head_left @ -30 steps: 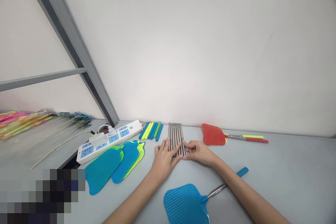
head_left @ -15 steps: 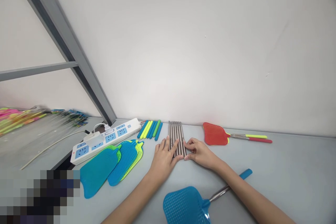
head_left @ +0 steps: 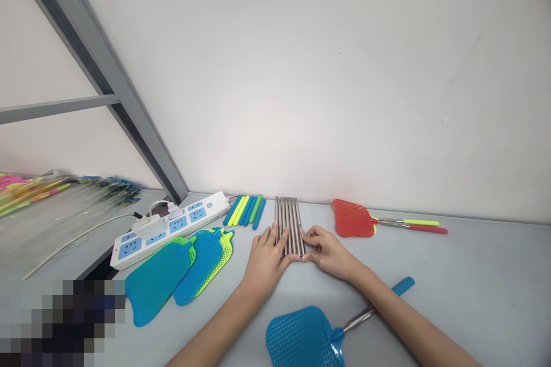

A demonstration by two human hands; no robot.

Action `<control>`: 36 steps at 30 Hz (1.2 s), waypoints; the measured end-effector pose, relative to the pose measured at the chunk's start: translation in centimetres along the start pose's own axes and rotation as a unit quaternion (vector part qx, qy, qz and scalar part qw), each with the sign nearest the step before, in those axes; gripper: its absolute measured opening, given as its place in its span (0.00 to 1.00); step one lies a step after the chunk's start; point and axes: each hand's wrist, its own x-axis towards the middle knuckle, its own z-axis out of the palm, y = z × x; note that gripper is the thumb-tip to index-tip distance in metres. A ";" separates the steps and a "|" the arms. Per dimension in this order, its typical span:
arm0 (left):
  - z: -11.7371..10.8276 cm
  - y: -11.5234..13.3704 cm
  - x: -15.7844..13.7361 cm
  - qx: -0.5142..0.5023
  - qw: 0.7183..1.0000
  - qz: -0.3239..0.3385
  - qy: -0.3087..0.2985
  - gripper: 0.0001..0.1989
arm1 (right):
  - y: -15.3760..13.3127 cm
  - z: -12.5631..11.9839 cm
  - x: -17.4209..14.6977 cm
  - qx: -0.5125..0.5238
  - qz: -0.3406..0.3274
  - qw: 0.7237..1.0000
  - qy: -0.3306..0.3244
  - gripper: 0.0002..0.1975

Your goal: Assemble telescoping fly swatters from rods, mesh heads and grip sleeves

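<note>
"Where are the metal rods, and which way do they point?"
"Flat on the table, side by side, long axes running front to back, far ends toward the wall."
"What touches them?"
"Left hand, spread open on top; right hand, half-curled against their right side. Whether it grips, I can't tell."

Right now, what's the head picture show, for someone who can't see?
A left hand lies across metal rods lined up on a table; the right hand touches their right edge. Colored handles, a power strip and swatter heads lie left, a red swatter right, a blue swatter nearer the camera.
</note>
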 end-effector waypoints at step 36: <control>-0.5 -2.4 -0.5 -0.084 0.994 0.062 0.012 0.27 | 0.0 -0.6 -0.3 -0.003 -0.019 0.999 -0.038 0.21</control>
